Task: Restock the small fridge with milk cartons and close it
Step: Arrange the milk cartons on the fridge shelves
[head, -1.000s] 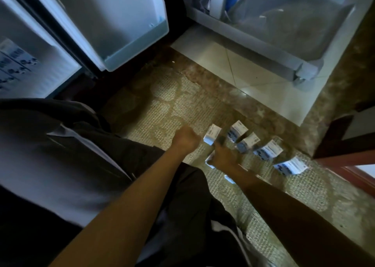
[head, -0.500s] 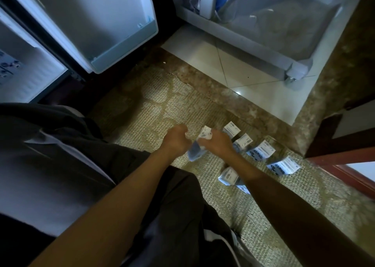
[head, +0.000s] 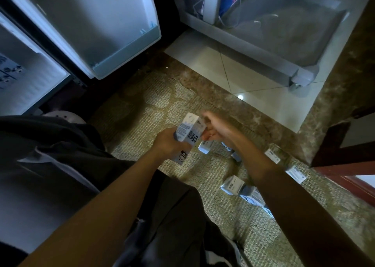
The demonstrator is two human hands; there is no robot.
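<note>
Several cartons (head: 232, 185) on carpet (head: 142, 112); left hand (head: 168, 145) grips held carton (head: 189, 128); right hand (head: 218, 129) loose-fingered just beside it; fridge door (head: 91, 23) open.

Your right hand (head: 217, 128) is motion-blurred; you cannot tell whether its fingers touch the held carton (head: 189, 129). Your left hand (head: 170, 145) covers that carton's near end. It also covers most of a second carton (head: 181, 158) beneath, of which only a cow-face print shows. Your right forearm (head: 263, 165) hides parts of the floor cartons (head: 232, 185) on both its sides, so the count is uncertain. Print on all cartons is too small to read. The fridge (head: 30, 80) interior is cut off by the left edge, and the labels (head: 9, 73) inside are blurred. The fridge door (head: 97, 23) is cut off at the top.
</note>
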